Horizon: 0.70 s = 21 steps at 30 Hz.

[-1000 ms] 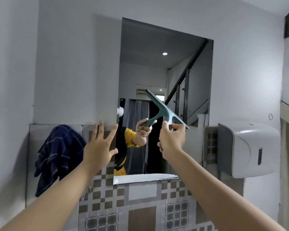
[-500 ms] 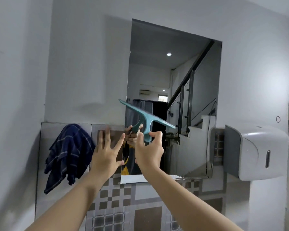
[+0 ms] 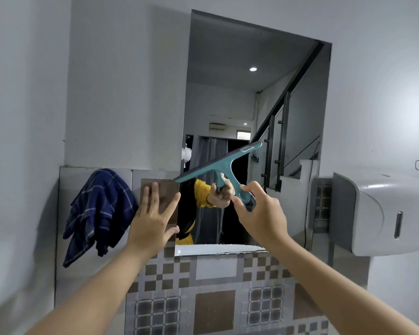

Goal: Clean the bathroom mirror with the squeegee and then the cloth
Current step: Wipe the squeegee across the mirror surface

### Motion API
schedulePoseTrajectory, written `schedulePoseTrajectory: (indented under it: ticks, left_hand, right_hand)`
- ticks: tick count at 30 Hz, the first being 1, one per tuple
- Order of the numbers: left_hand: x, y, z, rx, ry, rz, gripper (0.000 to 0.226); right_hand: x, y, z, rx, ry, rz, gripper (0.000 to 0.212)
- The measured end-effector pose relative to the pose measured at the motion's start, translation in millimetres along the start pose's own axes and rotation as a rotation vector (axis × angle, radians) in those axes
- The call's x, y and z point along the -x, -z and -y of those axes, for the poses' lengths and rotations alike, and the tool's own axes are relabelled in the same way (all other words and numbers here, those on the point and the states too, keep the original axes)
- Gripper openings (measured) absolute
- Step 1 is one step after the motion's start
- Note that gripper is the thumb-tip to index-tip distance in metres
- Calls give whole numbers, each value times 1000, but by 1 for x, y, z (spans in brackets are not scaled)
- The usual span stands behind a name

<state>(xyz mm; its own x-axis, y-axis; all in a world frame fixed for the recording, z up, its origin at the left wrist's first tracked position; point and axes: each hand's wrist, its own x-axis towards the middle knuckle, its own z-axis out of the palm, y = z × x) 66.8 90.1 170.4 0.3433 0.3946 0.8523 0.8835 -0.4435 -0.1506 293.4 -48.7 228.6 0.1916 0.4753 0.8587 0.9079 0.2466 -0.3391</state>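
Here, one moment at a bathroom wall, taken from head height.

Squeegee [image 3: 224, 165]: teal, T-shaped, held up against the lower part of the mirror [image 3: 228, 76]; its blade runs aslant, left end low near the mirror's left edge, right end high.
Right hand [image 3: 259, 213]: fingers pressed around the bottom of the handle, thumb on the near side; the hold looks light, more pinch than fist.
Left hand [image 3: 153, 221]: fingers spread, holding nothing, flat at the brown tile just beside the mirror's left edge; whether the palm touches the wall cannot be told.
Cloth [image 3: 99, 213]: dark blue check, hanging limp on the wall left of the mirror, well apart from the squeegee.
Dispenser [image 3: 377, 213]: white, wall-mounted, right of the mirror.
Handling, squeegee: likely light, stiff plastic with a soft rubber edge; best held by the handle, low down, so the blade lies even on the glass.
Handling, mirror: hard, smooth, breakable; probably wants steady, moderate pressure.
Handling, cloth: soft, floppy; likely bunched in one hand for wiping.
Stage: squeegee work; cloth not yet taken down.
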Motion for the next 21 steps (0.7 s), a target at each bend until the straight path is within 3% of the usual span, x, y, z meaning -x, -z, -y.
schedulePoseTrajectory:
  ticks: [12,21]
  left_hand:
    - [0,-4,2,-29,5,17,97]
    - [-1,-3,-1,-67,1,36,95]
  right_hand:
    - [-13,35,-74,100,129,-4,30]
    - [-6,63,-148,88,104,3,29]
